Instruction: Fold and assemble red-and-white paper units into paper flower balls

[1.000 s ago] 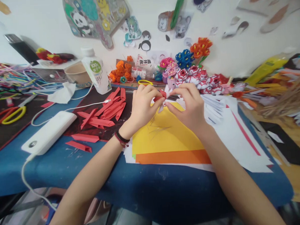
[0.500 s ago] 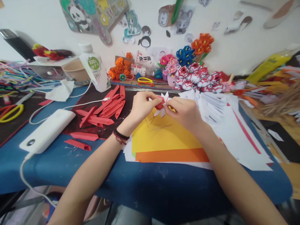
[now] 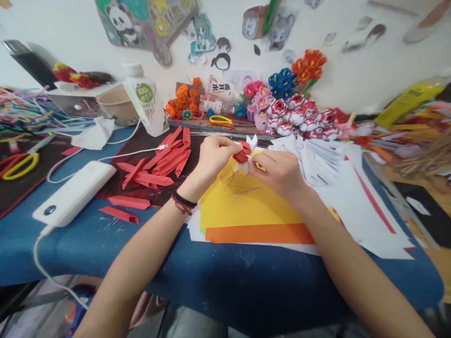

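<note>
We have both hands in close over the far middle of the bench (image 3: pixel 200 279), pinched on one small red and white paper flower (image 3: pixel 243 152) raised above the yellow sheet (image 3: pixel 249 208). Our left hand (image 3: pixel 214 162) grips its red part between thumb and fingers; our right hand (image 3: pixel 281 170) pinches the side toward the bench's right edge, close to the white points that stick out. The two sets of fingertips are near each other, but we cannot tell whether they touch. The step in hand looks like fitting or pressing the folded pieces together, though our fingers hide just where they meet. The next move calls for a steady left pinch and small, light work from the right, we judge, since the thin white points could bend or slip out of line. Loose wires (image 3: pixel 243 190) lie on the yellow sheet just below the flower, toward the near edge. Folded red strips (image 3: pixel 161 167) lie in a pile on the side toward the bench's left edge, with two more apart from it, nearer the near edge. White strips (image 3: pixel 317 162) lie on the other side, past our right hand, and a cluster of red and white flowers (image 3: pixel 300 117) sits along the far edge.
</note>
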`<state>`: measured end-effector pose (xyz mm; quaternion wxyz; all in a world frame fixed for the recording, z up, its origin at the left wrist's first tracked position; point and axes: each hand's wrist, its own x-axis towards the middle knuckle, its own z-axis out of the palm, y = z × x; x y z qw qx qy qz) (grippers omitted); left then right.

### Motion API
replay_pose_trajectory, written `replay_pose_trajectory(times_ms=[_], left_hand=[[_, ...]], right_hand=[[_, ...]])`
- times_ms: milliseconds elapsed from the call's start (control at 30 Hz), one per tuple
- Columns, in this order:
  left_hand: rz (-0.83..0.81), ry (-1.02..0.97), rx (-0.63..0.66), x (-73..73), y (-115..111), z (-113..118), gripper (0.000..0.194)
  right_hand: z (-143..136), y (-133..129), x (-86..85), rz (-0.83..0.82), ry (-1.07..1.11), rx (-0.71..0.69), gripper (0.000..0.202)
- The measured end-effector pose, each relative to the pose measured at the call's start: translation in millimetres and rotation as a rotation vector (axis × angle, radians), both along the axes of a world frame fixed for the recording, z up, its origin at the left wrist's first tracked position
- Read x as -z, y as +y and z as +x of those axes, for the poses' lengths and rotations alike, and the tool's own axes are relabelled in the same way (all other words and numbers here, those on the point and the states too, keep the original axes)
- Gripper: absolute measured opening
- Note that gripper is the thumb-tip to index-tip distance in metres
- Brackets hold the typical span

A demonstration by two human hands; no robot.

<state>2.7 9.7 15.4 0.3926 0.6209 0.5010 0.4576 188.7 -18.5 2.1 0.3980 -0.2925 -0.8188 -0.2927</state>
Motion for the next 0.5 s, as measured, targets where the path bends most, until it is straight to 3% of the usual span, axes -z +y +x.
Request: replay_pose_trajectory(times_ms=[233,400,500], left_hand=[[-0.092,-0.232,0.049,-7.4,-7.2,-1.1,0.014],[-0.107,-0.228,0.046,-10.5,-7.0,-3.1,0.011],[-0.082,-0.173,0.109,-9.7,-6.3,-2.8,0.015]], right_hand=[[-1.9,-0.6,0.3,0.106,-0.029,0.008,0.033],[-1.0,-1.8,-1.5,0.122,-0.052,0.006,0.034],[0.5,-2.4,-3.7,0.122,-0.101,-0.004,0.034]])
